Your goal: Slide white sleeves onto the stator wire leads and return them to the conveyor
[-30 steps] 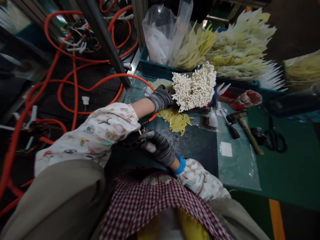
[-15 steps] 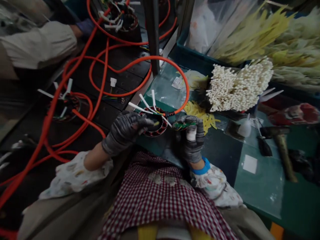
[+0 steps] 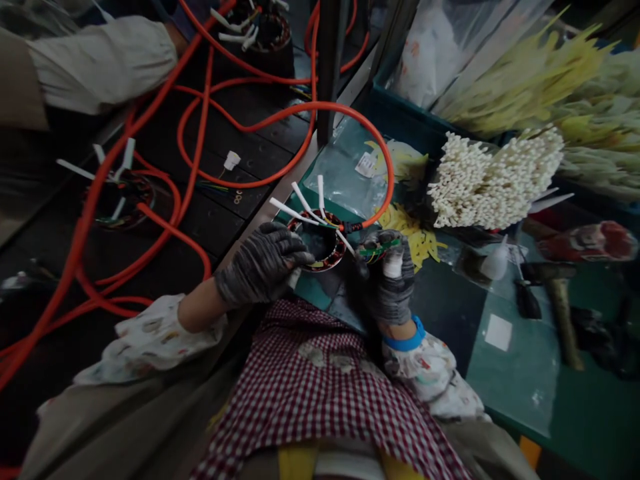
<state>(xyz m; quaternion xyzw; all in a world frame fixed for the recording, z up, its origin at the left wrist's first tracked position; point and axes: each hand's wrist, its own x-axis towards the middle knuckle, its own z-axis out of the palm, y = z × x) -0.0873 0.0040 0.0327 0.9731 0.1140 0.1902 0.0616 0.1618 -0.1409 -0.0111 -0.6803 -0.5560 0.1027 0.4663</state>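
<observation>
A ring-shaped motor stator (image 3: 336, 257) with dark red windings lies in front of me on the bench. White sleeved leads (image 3: 305, 200) fan out from its far side, where a thick orange cable (image 3: 387, 160) joins it. My left hand (image 3: 263, 263), in a grey striped glove, is closed over the near-left rim of the stator, with a small yellowish bit beside its fingertips. My right hand (image 3: 393, 277), gloved with white tape on a finger, is closed on a small green circuit board (image 3: 383, 250) with thin wires, just right of the ring.
Yellow strips (image 3: 413, 233) and a bundle of white sleeves (image 3: 495, 177) are beyond my right hand. A hammer (image 3: 563, 313) lies at right. Another stator (image 3: 120, 197) with orange cable sits left, near a co-worker's sleeve (image 3: 105, 63). A dark post (image 3: 327, 67) rises ahead.
My left hand has shifted from over the ring's opening to its near-left rim. My right hand keeps the circuit board beside the ring. The whole view has shifted slightly.
</observation>
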